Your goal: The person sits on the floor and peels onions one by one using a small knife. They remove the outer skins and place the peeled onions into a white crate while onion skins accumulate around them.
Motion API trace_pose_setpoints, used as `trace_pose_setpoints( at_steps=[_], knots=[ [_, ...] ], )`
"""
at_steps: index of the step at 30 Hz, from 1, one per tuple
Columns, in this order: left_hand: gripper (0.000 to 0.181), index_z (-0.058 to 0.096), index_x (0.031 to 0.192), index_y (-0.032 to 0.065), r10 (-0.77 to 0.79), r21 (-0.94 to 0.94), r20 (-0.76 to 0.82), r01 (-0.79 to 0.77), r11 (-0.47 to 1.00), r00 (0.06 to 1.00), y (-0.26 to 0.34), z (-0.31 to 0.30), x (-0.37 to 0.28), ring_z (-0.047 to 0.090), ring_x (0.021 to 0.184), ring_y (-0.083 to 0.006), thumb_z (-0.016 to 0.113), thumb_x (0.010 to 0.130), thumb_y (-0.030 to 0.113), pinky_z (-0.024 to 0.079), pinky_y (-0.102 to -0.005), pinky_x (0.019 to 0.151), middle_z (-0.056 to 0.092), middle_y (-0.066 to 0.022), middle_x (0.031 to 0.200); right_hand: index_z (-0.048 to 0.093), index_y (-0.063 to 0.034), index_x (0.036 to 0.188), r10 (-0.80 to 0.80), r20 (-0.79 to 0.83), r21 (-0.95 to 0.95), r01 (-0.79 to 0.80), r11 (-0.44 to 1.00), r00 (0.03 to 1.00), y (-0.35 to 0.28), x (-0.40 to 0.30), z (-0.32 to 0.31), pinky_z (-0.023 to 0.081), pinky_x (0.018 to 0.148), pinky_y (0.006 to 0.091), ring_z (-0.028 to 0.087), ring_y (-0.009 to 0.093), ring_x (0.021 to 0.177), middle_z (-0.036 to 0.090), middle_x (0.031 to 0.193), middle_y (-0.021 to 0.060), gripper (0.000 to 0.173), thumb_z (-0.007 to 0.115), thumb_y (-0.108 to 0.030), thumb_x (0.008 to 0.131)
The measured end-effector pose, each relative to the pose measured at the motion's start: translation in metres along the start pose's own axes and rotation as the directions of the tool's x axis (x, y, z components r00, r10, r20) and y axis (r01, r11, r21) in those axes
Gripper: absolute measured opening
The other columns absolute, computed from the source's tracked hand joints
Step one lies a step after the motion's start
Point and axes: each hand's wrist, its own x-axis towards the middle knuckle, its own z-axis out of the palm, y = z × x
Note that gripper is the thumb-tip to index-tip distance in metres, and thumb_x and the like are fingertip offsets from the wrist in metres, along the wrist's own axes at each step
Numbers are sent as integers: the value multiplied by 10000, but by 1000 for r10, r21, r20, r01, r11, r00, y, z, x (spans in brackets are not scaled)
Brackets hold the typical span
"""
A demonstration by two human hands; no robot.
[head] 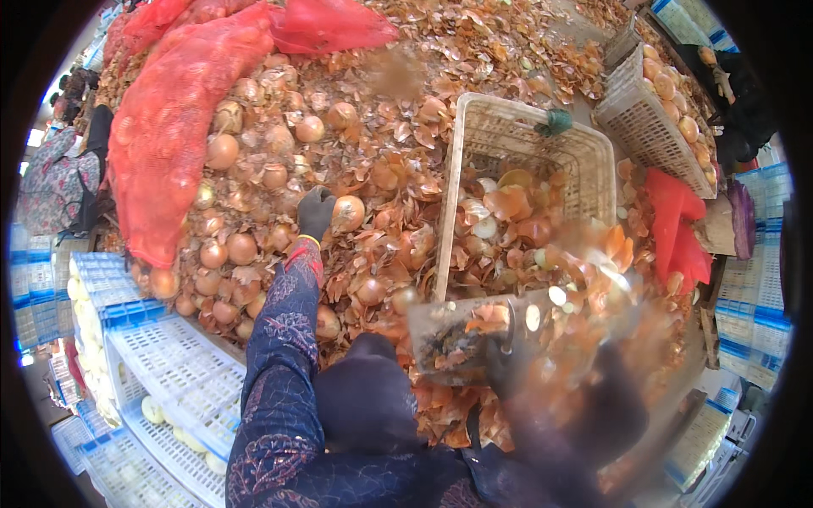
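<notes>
My left hand (316,214), in a dark glove, reaches into a heap of onions and loose skins. Its fingers look curled beside a yellow-brown onion (348,213); whether they grip anything is unclear. My right hand (503,369), also dark-gloved and partly blurred, is low at the near edge of a dirty board (454,340). A thin curved metal piece (510,325) stands just above its fingers, and I cannot tell if the hand holds it. Beyond the board, a tilted plastic crate (448,209) contains skins and onion scraps. Blurred skins hang or fly right of the board.
A red mesh sack of onions (168,127) lies at left. White plastic crates (174,355) with peeled onions stand near my left side. A crate of onions (648,127) sits at upper right, with a red mesh bag (676,228) below it. Other people are at both edges.
</notes>
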Motion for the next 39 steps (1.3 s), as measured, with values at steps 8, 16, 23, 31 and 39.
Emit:
trace_pose_setpoints(
  at_steps=[8, 16, 23, 31, 39],
  knots=[
    [858, 570, 1100, -36, -243, 326, 277, 147, 934, 929, 15, 49, -5, 635, 1010, -356, 891, 449, 421, 506, -399, 871, 658, -221, 1044, 649, -39, 932, 140, -6, 105, -138, 985, 990, 2, -3, 0, 510, 657, 361, 660, 296, 726, 651, 811, 137, 115, 635, -85, 828],
    [631, 506, 1283, 32, -189, -750, 422, 458, 477, 887, 53, -22, -48, 626, 976, -194, 759, 705, 48, 534, -325, 828, 628, -80, 1116, 633, -89, 939, 77, 6, 21, -77, 997, 997, 13, 1, 11, 514, 663, 424, 651, 357, 760, 658, 838, 160, 132, 621, -199, 866],
    [718, 452, 1324, -1, 280, -685, 612, 318, 655, 740, 236, -125, -111, 620, 998, -208, 752, 679, 95, 525, -330, 868, 611, -99, 1137, 587, -87, 894, -221, -146, 9, 225, 974, 964, 16, 11, 18, 491, 604, 483, 623, 406, 690, 648, 755, 181, 148, 617, -223, 843],
    [888, 460, 1317, -7, 320, -348, 781, -52, 936, 536, 329, -63, -228, 591, 1054, -230, 855, 549, 199, 486, -332, 921, 596, -124, 1157, 649, -114, 1112, -85, -308, 37, 101, 994, 947, 61, 71, -53, 521, 619, 404, 661, 288, 654, 674, 769, 165, 386, 586, -420, 885],
    [894, 439, 1322, 0, 592, -179, 501, -593, 785, 632, 317, -42, -313, 568, 1094, -293, 881, 564, 172, 441, -366, 983, 568, -161, 1187, 623, -75, 909, -24, -300, 372, 140, 918, 954, 29, -18, -94, 520, 553, 386, 641, 285, 579, 642, 682, 149, 181, 636, -244, 845]
  ],
)
